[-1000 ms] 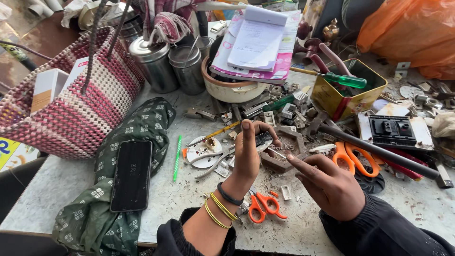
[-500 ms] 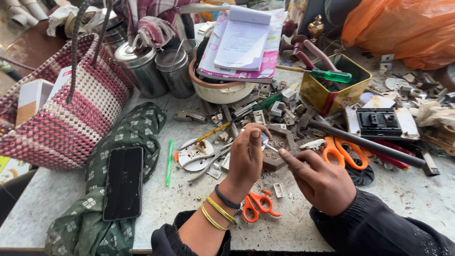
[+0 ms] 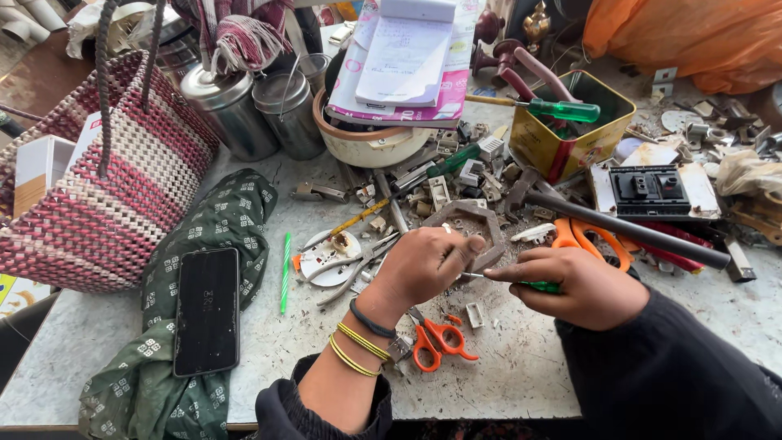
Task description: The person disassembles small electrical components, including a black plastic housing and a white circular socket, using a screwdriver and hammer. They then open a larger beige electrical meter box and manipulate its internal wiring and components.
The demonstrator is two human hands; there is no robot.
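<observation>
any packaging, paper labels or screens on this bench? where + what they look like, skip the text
Phone: near left, flat on the green patterned cloth; black rectangle, screen dark.
Box: far left, in the woven basket; white and tan carton.
Notepad: top centre, on the magazines; white lined sheets, handwritten.
Magazines: under the notepad, over the bowl; pink and white covers.
Tin: upper right; open, yellow, rectangular, tools inside.

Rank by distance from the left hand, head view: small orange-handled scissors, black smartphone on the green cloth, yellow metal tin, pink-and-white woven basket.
From the left hand:
1. Small orange-handled scissors, just below the wrist, near the table's front edge.
2. Black smartphone, to the left, on the green patterned cloth.
3. Yellow metal tin, up and to the right.
4. Pink-and-white woven basket, far left.
</observation>
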